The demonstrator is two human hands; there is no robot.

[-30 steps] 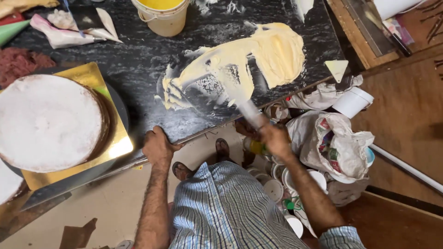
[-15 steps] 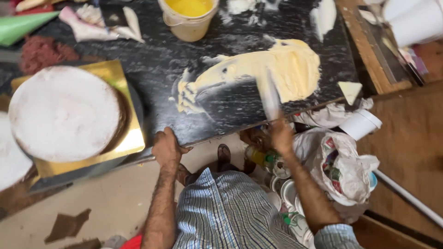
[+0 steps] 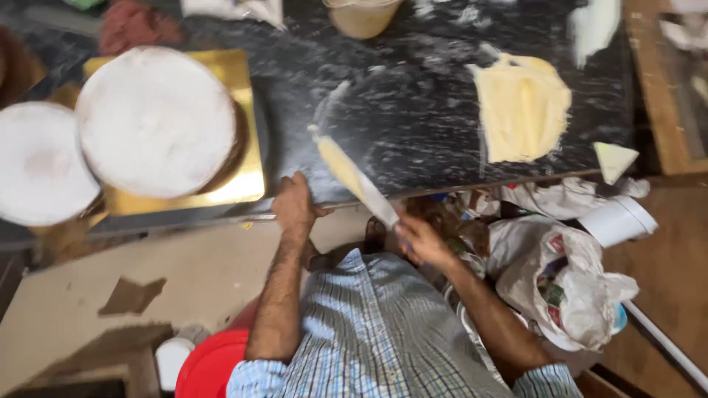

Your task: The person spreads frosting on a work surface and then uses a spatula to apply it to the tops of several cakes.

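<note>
We work at the black marble counter (image 3: 442,110): at its left end sits the white frosted cake (image 3: 156,121) on a gold board (image 3: 243,177), its top already coated, while a gathered patch of yellow cream (image 3: 522,107) lies toward its right end. At its near edge our left hand (image 3: 295,203) grips the rim, and our right hand (image 3: 420,239) is closed around a palette knife (image 3: 354,180) whose cream-loaded blade angles over the counter, not yet at the cake.

Your left hand (image 3: 293,204) rests with fingers curled and forearm straight; your right hand (image 3: 422,241) is closed, wrist bent inward.
</note>
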